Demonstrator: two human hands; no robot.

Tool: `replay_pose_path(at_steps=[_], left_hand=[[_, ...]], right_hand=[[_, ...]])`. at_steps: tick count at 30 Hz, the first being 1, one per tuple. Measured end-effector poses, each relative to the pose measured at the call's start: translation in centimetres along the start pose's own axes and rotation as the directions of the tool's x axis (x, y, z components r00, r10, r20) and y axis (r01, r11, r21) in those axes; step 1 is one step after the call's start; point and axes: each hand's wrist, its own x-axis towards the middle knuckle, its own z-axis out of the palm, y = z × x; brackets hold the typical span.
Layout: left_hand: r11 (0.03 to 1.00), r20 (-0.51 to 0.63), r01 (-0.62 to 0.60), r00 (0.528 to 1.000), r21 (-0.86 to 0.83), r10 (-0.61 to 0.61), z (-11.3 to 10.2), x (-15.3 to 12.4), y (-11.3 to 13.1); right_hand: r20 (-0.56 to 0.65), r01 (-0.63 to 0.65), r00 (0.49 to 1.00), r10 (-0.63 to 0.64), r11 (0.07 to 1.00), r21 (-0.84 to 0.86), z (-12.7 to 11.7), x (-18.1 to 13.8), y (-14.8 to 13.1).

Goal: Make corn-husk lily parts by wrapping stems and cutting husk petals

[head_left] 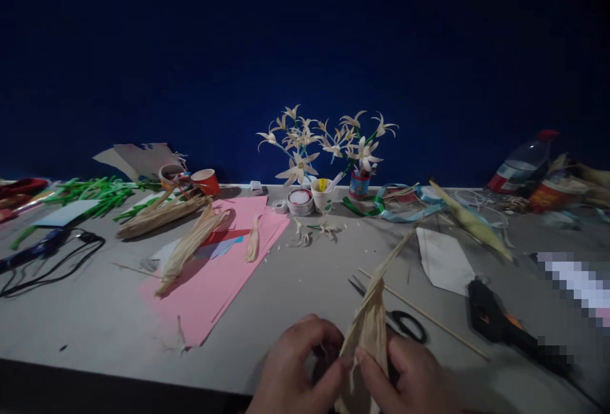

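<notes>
Close to the front edge, a dry tan corn husk (372,322) stands upright between both hands, its twisted tip reaching up and to the right. My left hand (305,363) pinches the husk's left edge between thumb and fingers. On the other side my right hand (405,373) grips it, thumb pressed on the front face and the fingers partly hidden behind. Just beyond the husk lie black-handled scissors (408,326), partly covered by it. A thin wooden stick (433,317) runs diagonally past them.
Pink paper sheets (229,303) carry more corn husks (193,249) at left. Husk flowers (300,166) stand in cups along the back by the blue wall. To the right are a black glue gun (495,315), a white sheet (443,258) and a plastic bottle (521,163).
</notes>
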Motion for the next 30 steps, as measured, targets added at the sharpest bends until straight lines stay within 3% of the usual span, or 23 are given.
replay_pose_path(at_steps=[6,14,22,30], left_hand=[[0.998,0.022,0.061,0.998,0.007,-0.061,0.19,0.08,-0.24],[0.992,0.080,0.120,0.989,0.039,-0.123,-0.47,0.40,-0.11],[0.990,-0.011,0.117,0.993,0.076,-0.116,-0.08,0.15,-0.10],[0.991,0.003,0.131,0.991,0.038,-0.131,-0.20,-0.02,-0.38]], right_hand=[[0.023,0.009,1.000,-0.007,0.999,-0.051,0.12,0.13,-0.01],[-0.059,0.080,0.994,-0.089,0.986,-0.144,-0.25,0.42,-0.30],[-0.108,0.156,0.978,-0.180,0.967,-0.199,-0.39,0.65,-0.39],[-0.123,0.158,0.975,-0.182,0.970,-0.187,-0.36,0.52,-0.55]])
